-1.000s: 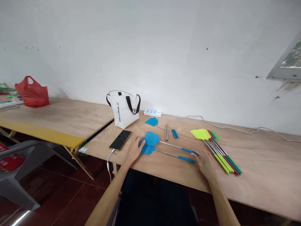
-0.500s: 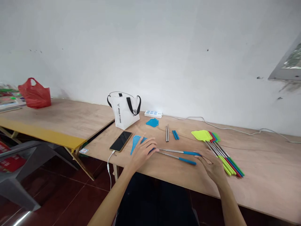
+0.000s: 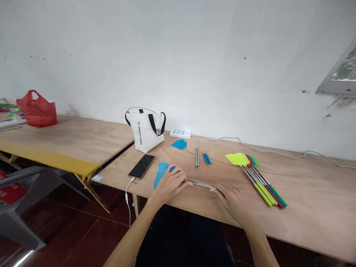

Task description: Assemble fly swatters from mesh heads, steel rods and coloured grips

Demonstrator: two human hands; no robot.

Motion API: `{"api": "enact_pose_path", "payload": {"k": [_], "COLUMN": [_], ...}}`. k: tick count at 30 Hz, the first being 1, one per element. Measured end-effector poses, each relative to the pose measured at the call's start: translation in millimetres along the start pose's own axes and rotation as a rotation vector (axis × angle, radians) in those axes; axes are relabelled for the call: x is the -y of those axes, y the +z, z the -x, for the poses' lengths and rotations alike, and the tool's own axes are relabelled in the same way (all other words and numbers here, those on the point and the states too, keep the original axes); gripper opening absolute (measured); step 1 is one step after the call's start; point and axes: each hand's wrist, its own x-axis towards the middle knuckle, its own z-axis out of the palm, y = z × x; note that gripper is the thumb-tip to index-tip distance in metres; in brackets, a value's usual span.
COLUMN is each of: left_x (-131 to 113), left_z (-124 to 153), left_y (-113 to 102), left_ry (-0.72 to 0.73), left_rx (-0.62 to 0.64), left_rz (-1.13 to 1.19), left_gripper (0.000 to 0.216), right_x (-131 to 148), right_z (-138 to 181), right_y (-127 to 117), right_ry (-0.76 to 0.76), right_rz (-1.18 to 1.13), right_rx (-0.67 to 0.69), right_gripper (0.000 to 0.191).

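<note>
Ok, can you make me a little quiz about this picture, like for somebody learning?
1. True or false: the left hand rests on the blue swatter heads.
2. What lies just left of those heads? A) phone B) red bag C) power strip
3. Fill in: the right hand covers the swatters' ____ end, on the metal rods.

Key: 1 true; 2 A; 3 handle.
</note>
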Motion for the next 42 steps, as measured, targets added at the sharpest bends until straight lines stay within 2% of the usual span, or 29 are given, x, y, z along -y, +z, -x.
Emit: {"api": "enact_pose_path", "payload": {"k": [5, 12, 15, 18, 21, 24, 27, 33, 37, 42], "left_x": [6.6, 10.3, 11.1, 20.9, 36.1, 43.9, 39.4, 28.5, 33.4, 30.0], "left_z": [2.7, 5.7, 4.5, 6.9, 12.2, 14.1, 11.0, 9.2, 14.1, 11.4], "left_y": [-4.8, -4.4, -4.4, -10.5, -22.6, -36.1, -46.2, -50.6, -51.4, -51.7], "left_ry": [0.040, 0.087, 0.088, 0.065, 0.004, -0.024, -0.037, -0.102, -0.125, -0.059], "left_rx": [-0.039, 0.039, 0.088, 0.118, 0.125, 0.145, 0.157, 0.161, 0.165, 0.105], "left_rz": [0.047, 0.118, 0.092, 0.043, 0.030, 0.039, 0.033, -0.030, -0.065, -0.095], "left_gripper": [0.031, 0.034, 0.036, 0.041, 0.044, 0.047, 0.046, 0.049, 0.052, 0.047], "right_x": [4.9, 18.7, 13.4, -13.3, -58.6, -101.4, -122.9, -118.9, -113.1, -98.3], "right_z": [-0.2, -4.2, -6.4, -2.3, 11.5, 28.3, 38.0, 33.4, 28.4, 23.4], "right_y": [6.8, 17.3, 14.7, 11.5, 12.8, 17.1, 19.6, 21.5, 19.8, 7.1], "right_ry": [0.005, -0.038, -0.055, -0.084, -0.091, 0.013, 0.110, 0.214, 0.182, 0.137], "right_rz": [-0.035, -0.023, -0.049, -0.073, -0.036, -0.030, -0.093, -0.209, -0.246, -0.278], "right_rx": [-0.008, -0.011, -0.039, -0.024, -0.041, -0.108, -0.129, -0.106, -0.098, -0.051], "right_gripper": [0.054, 0.051, 0.047, 0.042, 0.047, 0.050, 0.050, 0.051, 0.050, 0.048]}}
